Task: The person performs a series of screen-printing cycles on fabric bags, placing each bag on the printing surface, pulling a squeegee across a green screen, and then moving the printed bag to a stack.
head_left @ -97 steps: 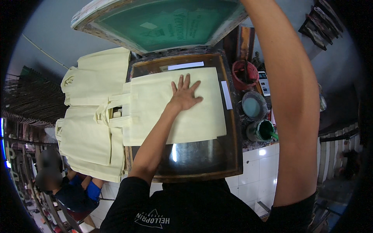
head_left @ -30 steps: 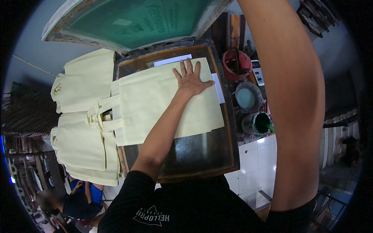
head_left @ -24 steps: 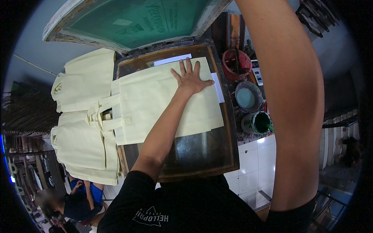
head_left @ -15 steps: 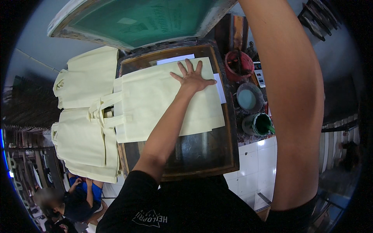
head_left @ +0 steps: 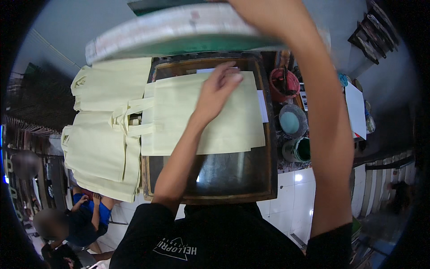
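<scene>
A: Which way does your cream bag (head_left: pixel 235 123) point?

B: Its two handles (head_left: pixel 139 105) point to your left, and its closed end to your right. The long axis runs side to side, nearly square across you; the bag lies flat on the glass-topped board (head_left: pixel 228 175).

A: And where is it from the fingers of your left hand (head_left: pixel 215 92)?

B: Below them, spreading to both sides and back toward you. Your fingertips are over its far edge, with one white strip (head_left: pixel 204 71) just beside them and another (head_left: pixel 263 105) to their right, by the closed end. I cannot tell whether they touch the cloth.

A: How are those fingers set?

B: Loosely bent, thumb apart, grasping nothing that shows.

A: Your right hand (head_left: pixel 257 11)?

B: At the screen frame (head_left: pixel 165 36), which is tilted up beyond your left fingertips, apart from the bag, blurred. Your right fingers run out of sight, so I cannot tell how they grip.

A: What else surrounds your left fingers?

B: Piles of cream bags (head_left: pixel 98 148) well to their left; a red bucket (head_left: pixel 274 87) and a grey bowl (head_left: pixel 303 117) to their right.
</scene>
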`<state>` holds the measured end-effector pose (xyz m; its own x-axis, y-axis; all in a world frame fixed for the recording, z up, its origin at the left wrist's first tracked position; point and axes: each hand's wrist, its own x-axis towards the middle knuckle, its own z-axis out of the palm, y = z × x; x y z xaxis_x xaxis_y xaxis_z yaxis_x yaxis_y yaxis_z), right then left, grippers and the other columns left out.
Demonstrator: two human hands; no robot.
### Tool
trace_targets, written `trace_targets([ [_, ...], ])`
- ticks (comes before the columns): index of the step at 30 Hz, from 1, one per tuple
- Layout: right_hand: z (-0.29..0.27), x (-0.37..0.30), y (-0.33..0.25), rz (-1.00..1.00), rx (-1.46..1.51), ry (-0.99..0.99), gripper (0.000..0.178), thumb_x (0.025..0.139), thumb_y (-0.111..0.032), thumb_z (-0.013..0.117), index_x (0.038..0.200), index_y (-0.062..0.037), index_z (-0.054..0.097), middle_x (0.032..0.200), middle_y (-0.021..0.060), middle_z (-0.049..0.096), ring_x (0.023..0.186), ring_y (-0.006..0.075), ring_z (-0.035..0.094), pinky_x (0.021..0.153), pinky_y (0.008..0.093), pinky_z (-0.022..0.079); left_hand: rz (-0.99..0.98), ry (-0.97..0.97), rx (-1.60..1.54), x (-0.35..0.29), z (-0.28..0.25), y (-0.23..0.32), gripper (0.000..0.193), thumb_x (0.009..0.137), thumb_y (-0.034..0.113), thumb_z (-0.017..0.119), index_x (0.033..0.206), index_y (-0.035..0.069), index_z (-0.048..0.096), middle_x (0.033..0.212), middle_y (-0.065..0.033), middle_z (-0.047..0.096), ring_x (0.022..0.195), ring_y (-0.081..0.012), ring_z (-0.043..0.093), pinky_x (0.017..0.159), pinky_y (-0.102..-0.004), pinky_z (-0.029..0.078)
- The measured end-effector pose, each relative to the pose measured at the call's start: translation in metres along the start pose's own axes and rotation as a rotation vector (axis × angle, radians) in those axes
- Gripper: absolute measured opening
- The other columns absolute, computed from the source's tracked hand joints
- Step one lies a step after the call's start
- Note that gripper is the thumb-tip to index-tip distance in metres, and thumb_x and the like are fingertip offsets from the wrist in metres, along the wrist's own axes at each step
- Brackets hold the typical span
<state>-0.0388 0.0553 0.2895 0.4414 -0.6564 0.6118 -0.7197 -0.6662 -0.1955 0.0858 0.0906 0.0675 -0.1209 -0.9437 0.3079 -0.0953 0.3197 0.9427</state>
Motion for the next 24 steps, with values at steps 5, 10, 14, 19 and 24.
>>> trace_targets([
  [5,0.016,-0.099,-0.033,0.181,0.168,-0.018,0.030,0.092,-0.031,0.068,0.091,-0.0014,0.070,0.079,0.0261,0.066,0.079,0.0462,0.066,0.072,0.0515,0.051,-0.054,0.120,-0.484,-0.146,-0.060,0.058,0.035,0.103,0.024,0.059,0.116,-0.008,0.062,0.102,-0.0242,0.074,0.093,-0.0265,0.073,0.089,-0.0419,0.057],
  [10,0.072,-0.087,0.008,0.330,0.217,-0.169,0.039,0.092,-0.039,0.070,0.100,-0.0014,0.071,0.084,0.0271,0.067,0.082,0.0471,0.066,0.072,0.0509,0.050,-0.592,0.192,-0.528,-0.245,-0.040,0.007,0.032,0.102,0.023,0.062,0.091,-0.005,0.073,0.091,-0.0167,0.076,0.074,-0.0190,0.071,0.072,-0.0316,0.056],
  [14,0.166,-0.059,0.067,0.365,0.161,-0.311,0.043,0.092,-0.045,0.069,0.108,-0.0048,0.073,0.092,0.0271,0.070,0.090,0.0470,0.067,0.079,0.0519,0.051,-0.790,0.216,-0.413,-0.262,-0.029,-0.020,0.031,0.098,0.025,0.071,0.084,-0.003,0.072,0.081,-0.0116,0.074,0.062,-0.0124,0.065,0.059,-0.0260,0.051],
  [19,0.257,-0.026,0.108,0.285,0.041,-0.405,0.046,0.091,-0.047,0.068,0.111,-0.0062,0.073,0.099,0.0241,0.073,0.099,0.0442,0.069,0.087,0.0525,0.052,-0.865,0.241,-0.278,-0.261,-0.029,-0.019,0.035,0.095,0.026,0.074,0.076,-0.003,0.070,0.061,-0.0075,0.065,0.049,-0.0115,0.058,0.048,-0.0273,0.043],
  [24,0.290,-0.007,0.104,0.213,-0.156,-0.499,0.054,0.093,-0.051,0.064,0.119,-0.0043,0.070,0.106,0.0242,0.073,0.102,0.0419,0.070,0.089,0.0531,0.053,-0.843,0.278,-0.255,-0.265,-0.025,-0.021,0.032,0.094,0.027,0.077,0.080,-0.001,0.070,0.063,-0.0023,0.065,0.050,-0.0066,0.056,0.046,-0.0240,0.041],
])
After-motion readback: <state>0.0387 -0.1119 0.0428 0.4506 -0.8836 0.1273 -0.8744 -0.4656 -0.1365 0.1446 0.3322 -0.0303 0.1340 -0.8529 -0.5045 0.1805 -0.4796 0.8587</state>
